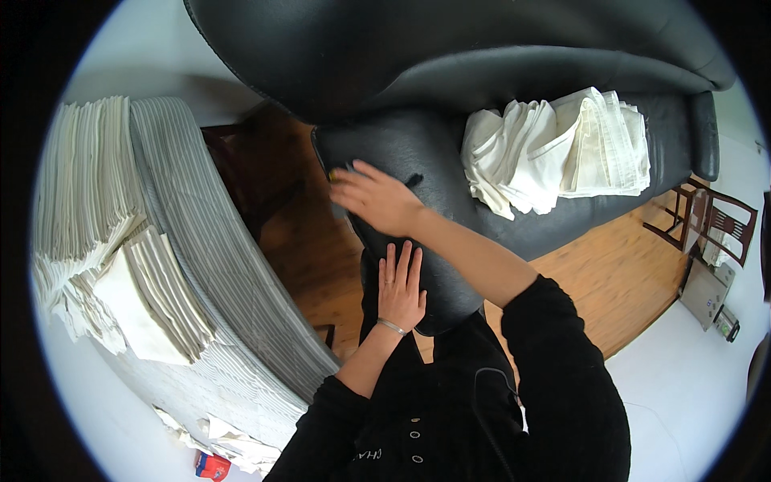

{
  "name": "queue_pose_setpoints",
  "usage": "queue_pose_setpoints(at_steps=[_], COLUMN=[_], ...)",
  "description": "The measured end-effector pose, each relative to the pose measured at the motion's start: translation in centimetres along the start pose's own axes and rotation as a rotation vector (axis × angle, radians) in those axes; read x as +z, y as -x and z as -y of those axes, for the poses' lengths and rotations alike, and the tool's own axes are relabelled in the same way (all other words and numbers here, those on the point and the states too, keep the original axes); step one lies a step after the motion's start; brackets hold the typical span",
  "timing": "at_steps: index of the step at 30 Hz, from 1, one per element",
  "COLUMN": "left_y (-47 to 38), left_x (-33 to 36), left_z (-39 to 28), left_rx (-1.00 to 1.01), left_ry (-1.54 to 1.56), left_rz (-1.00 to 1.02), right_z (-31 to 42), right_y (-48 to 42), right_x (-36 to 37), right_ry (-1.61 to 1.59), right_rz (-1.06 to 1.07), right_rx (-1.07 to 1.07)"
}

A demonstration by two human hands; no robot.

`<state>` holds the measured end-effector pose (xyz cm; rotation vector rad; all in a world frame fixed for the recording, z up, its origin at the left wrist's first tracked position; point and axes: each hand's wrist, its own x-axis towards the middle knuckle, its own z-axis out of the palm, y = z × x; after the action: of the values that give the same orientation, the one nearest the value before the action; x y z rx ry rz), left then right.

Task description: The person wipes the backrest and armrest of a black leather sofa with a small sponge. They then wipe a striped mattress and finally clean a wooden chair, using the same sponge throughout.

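Observation:
My left hand (402,295) lies palm down on the black leather sofa (440,241), near the seat's front edge, with its fingers extended and nothing in it. Farther up, my right hand (376,199) reaches across to the seat's left edge and is blurred. Bits of yellow and grey show by its fingertips; whether it holds a small object cannot be made out. A small black patch (414,179) marks the leather beside that hand. To the right, a loose pile of folded white cloth (554,150) rests on the seat.
On the left, a striped mattress (241,265) carries tall stacks of folded white cloth (90,181) and a smaller stack (156,295). White scraps (241,443) and a red-and-blue packet (212,467) lie lower left. A wooden chair (723,217) and a metal case (708,292) stand far right.

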<state>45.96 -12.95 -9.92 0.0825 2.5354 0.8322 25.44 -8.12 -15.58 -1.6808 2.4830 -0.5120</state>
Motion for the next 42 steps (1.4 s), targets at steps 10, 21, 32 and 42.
queue_pose_setpoints(at_steps=[10,21,32,42], left_y=[0.0,-2.6,-6.4,-10.1], left_x=[-0.3,-1.8,-4.1,-7.0], left_z=[0.0,0.6,2.8,3.8], left_rx=[0.038,-0.080,-0.118,-0.156], left_ry=[-0.057,-0.053,0.063,0.017], left_rz=[-0.013,-0.126,-0.252,-0.250], right_z=[-2.2,-2.0,-1.6,-2.1], right_y=[0.8,4.9,6.6,5.7], right_x=[0.1,-2.2,-1.7,-1.5], right_ry=[-0.231,-0.254,-0.254,-0.313], right_rz=[-0.058,-0.103,-0.129,-0.278], right_rx=[0.014,0.327,0.421,0.522])
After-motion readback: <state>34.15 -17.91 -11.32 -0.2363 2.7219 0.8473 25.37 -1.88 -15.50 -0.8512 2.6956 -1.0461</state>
